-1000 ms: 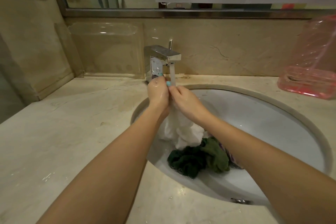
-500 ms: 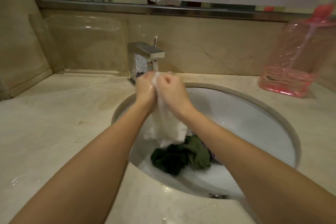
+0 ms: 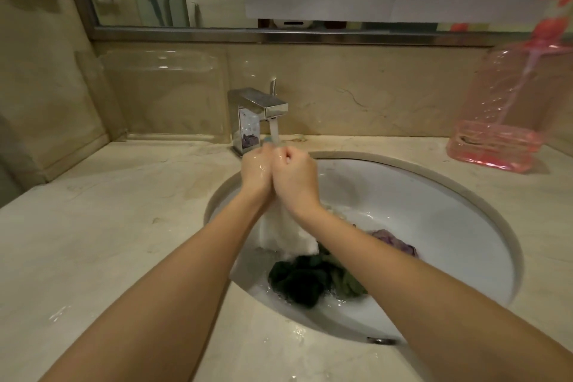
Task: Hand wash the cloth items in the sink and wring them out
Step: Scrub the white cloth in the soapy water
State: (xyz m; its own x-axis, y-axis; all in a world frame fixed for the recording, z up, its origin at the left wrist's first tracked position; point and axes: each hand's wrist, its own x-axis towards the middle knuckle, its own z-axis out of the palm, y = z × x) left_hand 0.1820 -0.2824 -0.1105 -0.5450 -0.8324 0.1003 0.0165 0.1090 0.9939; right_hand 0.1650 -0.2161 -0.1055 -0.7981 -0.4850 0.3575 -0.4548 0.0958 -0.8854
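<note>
My left hand [image 3: 256, 171] and my right hand [image 3: 296, 178] are pressed together under the running water of the chrome faucet [image 3: 257, 113], both gripping the top of a white cloth [image 3: 283, 234]. The cloth hangs down from my fists into the white oval sink [image 3: 434, 211]. A dark green cloth [image 3: 305, 281] lies bunched in the water at the basin's bottom. A purple cloth [image 3: 395, 242] lies behind my right forearm, partly hidden.
A pink transparent plastic bottle [image 3: 508, 121] lies on the marble counter [image 3: 108, 226] at the right. A clear plastic tray [image 3: 164, 93] leans on the backsplash at the left. A mirror spans the wall above. Water drops wet the counter's front.
My hands stay together under the tap, rubbing the white cloth's top; the cloth bunch above my fists is now tucked inside them. The view has shifted slightly.
</note>
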